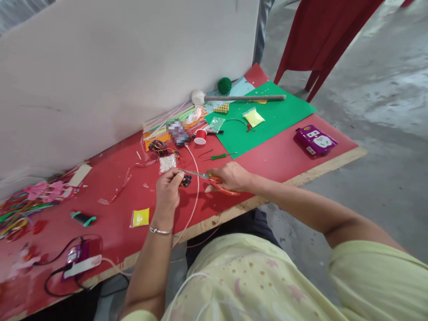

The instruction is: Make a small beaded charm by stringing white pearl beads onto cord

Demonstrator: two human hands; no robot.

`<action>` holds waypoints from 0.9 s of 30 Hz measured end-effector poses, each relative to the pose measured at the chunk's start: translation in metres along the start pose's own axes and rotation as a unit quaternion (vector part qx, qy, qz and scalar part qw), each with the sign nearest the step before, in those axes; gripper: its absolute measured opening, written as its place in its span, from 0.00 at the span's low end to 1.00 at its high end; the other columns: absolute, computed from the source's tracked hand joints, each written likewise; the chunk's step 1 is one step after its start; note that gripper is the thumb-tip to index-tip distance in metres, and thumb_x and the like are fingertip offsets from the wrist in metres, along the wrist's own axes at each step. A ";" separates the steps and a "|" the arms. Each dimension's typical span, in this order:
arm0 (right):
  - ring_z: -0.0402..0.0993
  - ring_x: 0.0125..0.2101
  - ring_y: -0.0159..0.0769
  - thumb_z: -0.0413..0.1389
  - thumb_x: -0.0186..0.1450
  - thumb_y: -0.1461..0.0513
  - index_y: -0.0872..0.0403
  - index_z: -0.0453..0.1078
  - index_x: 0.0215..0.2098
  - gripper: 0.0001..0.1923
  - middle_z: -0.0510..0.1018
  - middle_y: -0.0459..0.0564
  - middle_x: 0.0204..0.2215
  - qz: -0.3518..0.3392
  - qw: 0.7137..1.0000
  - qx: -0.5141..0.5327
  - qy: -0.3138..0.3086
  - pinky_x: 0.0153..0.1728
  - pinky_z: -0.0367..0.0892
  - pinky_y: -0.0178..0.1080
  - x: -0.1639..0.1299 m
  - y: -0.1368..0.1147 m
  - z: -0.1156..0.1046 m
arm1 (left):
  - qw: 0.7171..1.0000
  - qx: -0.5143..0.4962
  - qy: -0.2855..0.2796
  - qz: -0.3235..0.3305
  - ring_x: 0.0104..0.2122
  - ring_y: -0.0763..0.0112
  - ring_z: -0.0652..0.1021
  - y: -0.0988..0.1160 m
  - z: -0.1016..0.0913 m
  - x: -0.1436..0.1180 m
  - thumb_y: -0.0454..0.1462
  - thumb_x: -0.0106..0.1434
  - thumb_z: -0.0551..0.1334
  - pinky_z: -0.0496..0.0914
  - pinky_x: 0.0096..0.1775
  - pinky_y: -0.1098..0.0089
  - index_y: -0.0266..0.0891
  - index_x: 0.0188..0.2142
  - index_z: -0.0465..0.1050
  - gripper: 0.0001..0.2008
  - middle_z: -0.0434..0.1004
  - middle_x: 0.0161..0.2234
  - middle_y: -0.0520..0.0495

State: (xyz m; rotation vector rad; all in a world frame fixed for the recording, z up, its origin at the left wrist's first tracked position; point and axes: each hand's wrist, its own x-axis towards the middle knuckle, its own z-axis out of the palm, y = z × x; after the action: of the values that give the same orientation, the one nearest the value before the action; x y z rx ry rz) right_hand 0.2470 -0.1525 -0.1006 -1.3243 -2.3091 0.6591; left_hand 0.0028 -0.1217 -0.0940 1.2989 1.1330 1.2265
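My left hand pinches a small dark braided piece with orange flecks, above the red table. In my right hand is a pair of scissors with orange handles. The blades point left, and their tips reach close to the fingertips of my left hand. Whether they touch the piece I cannot tell. Just beyond my left hand lies a bag of white beads, with a bundle of multicoloured cord behind it. A green-handled hook tool rests beyond the scissors.
A pale cable crosses the table beside my left hand. A red thread spool, a green sheet and a grey stick lie farther back. The purple power socket stands right; a yellow packet lies left.
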 end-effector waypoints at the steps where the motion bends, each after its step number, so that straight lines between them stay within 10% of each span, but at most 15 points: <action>1: 0.63 0.23 0.31 0.48 0.67 0.36 0.56 0.77 0.44 0.35 0.74 0.48 0.22 -0.011 0.999 0.038 -0.017 0.28 0.47 0.36 0.000 0.000 -0.001 | 1.000 -0.007 -0.002 -0.005 0.26 0.77 0.69 0.000 0.000 0.000 0.36 0.56 0.69 0.66 0.27 0.77 0.37 0.25 0.76 0.07 0.69 0.25 0.52; 5: 0.60 0.23 0.28 0.46 0.69 0.36 0.56 0.75 0.43 0.35 0.73 0.45 0.24 -0.043 0.984 0.148 -0.093 0.28 0.50 0.33 -0.002 -0.003 -0.007 | 1.000 -0.014 -0.002 -0.018 0.25 0.77 0.70 -0.001 0.000 0.000 0.36 0.55 0.69 0.66 0.28 0.77 0.37 0.25 0.76 0.06 0.70 0.25 0.53; 10: 0.71 0.28 0.37 0.51 0.63 0.33 0.53 0.70 0.60 0.42 0.80 0.53 0.31 0.005 1.000 -0.021 -0.008 0.29 0.49 0.35 0.000 -0.007 -0.004 | 1.000 -0.002 0.022 -0.018 0.26 0.77 0.71 -0.003 -0.001 0.001 0.37 0.54 0.69 0.66 0.28 0.77 0.38 0.28 0.78 0.04 0.73 0.27 0.52; 17: 0.69 0.24 0.34 0.48 0.67 0.35 0.54 0.77 0.46 0.35 0.77 0.49 0.23 -0.003 0.999 0.004 -0.033 0.29 0.48 0.35 0.001 -0.006 0.002 | 1.000 0.005 0.019 -0.009 0.25 0.77 0.71 -0.001 0.001 0.000 0.37 0.54 0.69 0.67 0.29 0.76 0.37 0.26 0.76 0.06 0.71 0.25 0.53; 27: 0.72 0.27 0.38 0.50 0.66 0.35 0.54 0.73 0.58 0.38 0.81 0.56 0.28 0.013 0.994 -0.106 0.024 0.29 0.45 0.37 0.004 -0.001 0.006 | 1.000 0.018 0.016 0.003 0.26 0.77 0.70 -0.005 -0.001 -0.001 0.37 0.55 0.69 0.66 0.29 0.76 0.37 0.26 0.77 0.06 0.70 0.26 0.53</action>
State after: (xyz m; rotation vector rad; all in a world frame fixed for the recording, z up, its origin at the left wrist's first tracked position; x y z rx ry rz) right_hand 0.2409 -0.1504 -0.1042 -1.4477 -2.3804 0.3930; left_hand 0.0020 -0.1225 -0.0987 1.3157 1.1798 1.2406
